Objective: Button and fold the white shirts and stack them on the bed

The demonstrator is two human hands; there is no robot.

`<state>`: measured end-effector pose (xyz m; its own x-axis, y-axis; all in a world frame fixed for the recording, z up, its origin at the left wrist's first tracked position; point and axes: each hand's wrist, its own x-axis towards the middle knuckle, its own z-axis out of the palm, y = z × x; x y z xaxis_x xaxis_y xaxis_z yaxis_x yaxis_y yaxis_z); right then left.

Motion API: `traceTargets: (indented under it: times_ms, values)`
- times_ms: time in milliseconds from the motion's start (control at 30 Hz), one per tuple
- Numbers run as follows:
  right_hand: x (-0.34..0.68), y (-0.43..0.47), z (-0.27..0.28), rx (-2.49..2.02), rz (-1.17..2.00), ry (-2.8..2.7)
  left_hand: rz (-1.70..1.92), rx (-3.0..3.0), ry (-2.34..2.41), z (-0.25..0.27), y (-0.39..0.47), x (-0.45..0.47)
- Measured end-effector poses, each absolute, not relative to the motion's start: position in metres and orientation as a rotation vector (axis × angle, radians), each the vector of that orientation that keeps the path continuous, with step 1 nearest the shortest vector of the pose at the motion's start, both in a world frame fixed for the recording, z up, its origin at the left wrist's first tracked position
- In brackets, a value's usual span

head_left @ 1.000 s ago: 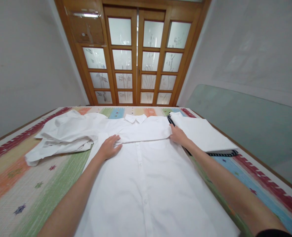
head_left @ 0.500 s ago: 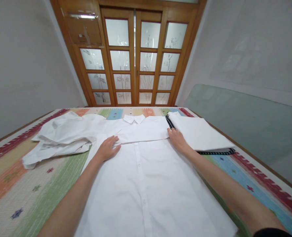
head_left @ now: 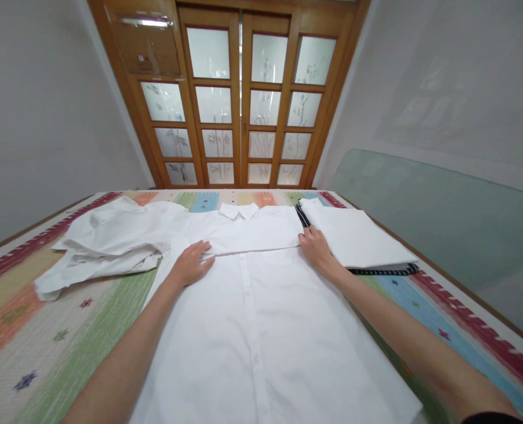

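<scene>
- at the near right, a dark band or sleeve edge [head_left: 491, 418] is circling the right arm.
- across the middle, a white shirt [head_left: 212, 341] is lying front up, its button placket [head_left: 251, 330] running away from the person toward the collar [head_left: 238, 211].
- under it, a patterned cover [head_left: 89, 330] is showing bands of green, orange, yellow, blue and dark red, with small star-like figures.
- on the shirt's left part, the left hand [head_left: 194, 263] is resting palm down at the edge of a white flap [head_left: 257, 238], its thumb standing apart from the fingers.
- at the shirt's right edge, the right hand [head_left: 315, 250] is touching the cloth with bent fingers; whether they are pinching it, i cannot tell.
- between the hands, the flap is crossing the chest just below the collar.
- beside the right hand, folded white cloth [head_left: 363, 238] is lying flat, black edging [head_left: 380, 271] with white marks showing along its near side.
- left of the shirt, crumpled white cloth [head_left: 106, 235] is spreading; whether it is joining the shirt, i cannot tell.
- against the right wall, a pale green panel [head_left: 420, 200] is standing.
- beyond everything, wooden doors [head_left: 239, 165] are holding pale panes [head_left: 268, 59] with plant drawings.
</scene>
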<state>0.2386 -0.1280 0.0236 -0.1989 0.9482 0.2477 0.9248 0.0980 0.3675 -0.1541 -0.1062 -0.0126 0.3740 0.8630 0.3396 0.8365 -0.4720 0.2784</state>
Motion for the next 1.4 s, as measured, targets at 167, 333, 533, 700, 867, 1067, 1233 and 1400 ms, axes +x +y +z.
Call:
traceTargets:
  times_ms: [167,333,533,700,867,1067,1233,1400]
  values:
    - [0.238,-0.119,0.025,1.975,0.675,2.276,0.722,2.541,1.581,-0.013,-0.106,-0.154]
    - [0.235,-0.112,0.029,1.987,0.668,2.269,0.715,2.537,1.585,-0.015,-0.105,-0.155]
    - [0.233,-0.102,0.026,2.037,0.7,2.28,0.747,2.546,1.572,-0.017,-0.104,-0.157]
    - [0.236,-0.098,0.022,2.248,0.673,2.193,0.734,2.54,1.589,-0.015,-0.105,-0.156]
    - [0.243,-0.099,0.021,2.155,0.672,2.24,0.737,2.547,1.581,-0.015,-0.105,-0.156]
    - [0.243,-0.098,0.024,2.167,0.62,2.221,0.749,2.554,1.568,-0.013,-0.106,-0.155]
    - [0.233,-0.105,0.028,2.17,0.538,2.151,0.716,2.543,1.587,-0.012,-0.106,-0.155]
    - [0.232,-0.115,0.029,2.139,0.556,2.111,0.723,2.546,1.605,-0.013,-0.106,-0.153]
